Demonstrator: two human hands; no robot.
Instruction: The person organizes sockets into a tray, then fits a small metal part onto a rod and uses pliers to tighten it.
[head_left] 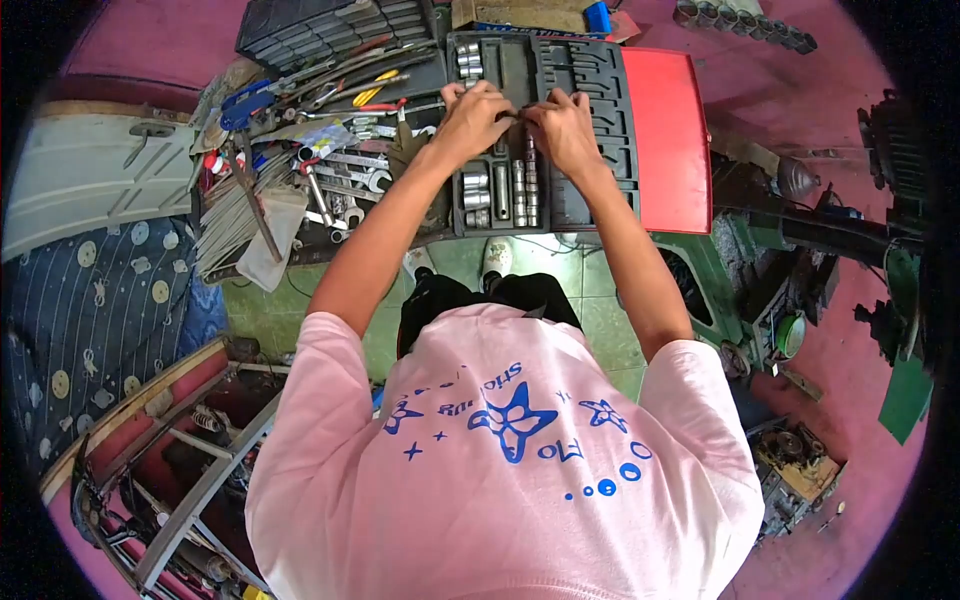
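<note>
My left hand (472, 124) is over the left half of an open black socket case (515, 60), its fingers bent and closed. Close beside it my right hand (563, 128) also has its fingers closed, with the fingertips of both hands nearly meeting above the middle of the case. Whatever is between the fingertips is too small or hidden to make out. Chrome sockets (476, 190) sit in moulded slots below my left hand. A row of small sockets (531, 180) runs down the middle of the case. The case's red lid part (665, 140) lies to the right.
Spanners (352, 170), pliers and loose rods crowd the bench on the left, below a dark drawer cabinet (335, 30). On the right stands green machinery (690, 280). A metal-framed rack (200, 490) stands at lower left, and engine parts (795, 470) lie at lower right.
</note>
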